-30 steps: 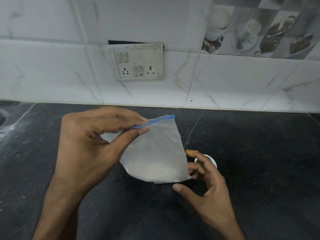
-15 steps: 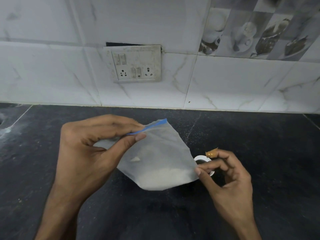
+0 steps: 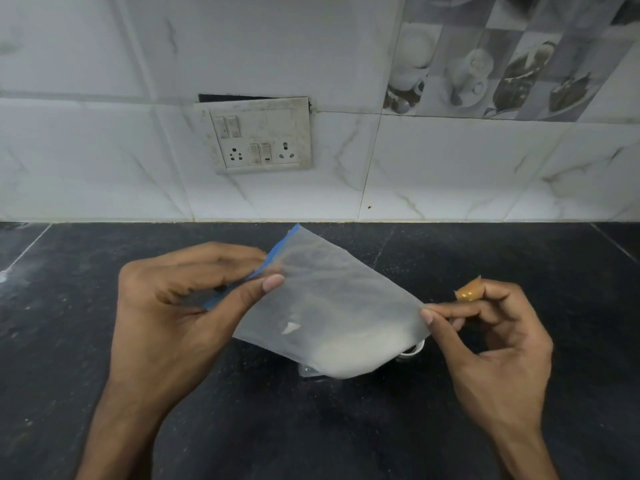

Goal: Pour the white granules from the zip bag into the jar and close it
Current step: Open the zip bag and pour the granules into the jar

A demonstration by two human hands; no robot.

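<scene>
Left grip [image 3: 180, 306], bag [image 3: 341, 299] above black counter [image 3: 62, 341]

A grimy switchboard [image 3: 258, 135] sits on the white tiled wall [image 3: 450, 161] (cup-patterned tiles [image 3: 485, 64] upper right) above a black counter [image 3: 519, 254].

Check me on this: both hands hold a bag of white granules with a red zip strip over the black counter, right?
The head view shows the zip strip is blue, not red. The left hand and right hand do hold the bag of white granules over the black counter.
</scene>
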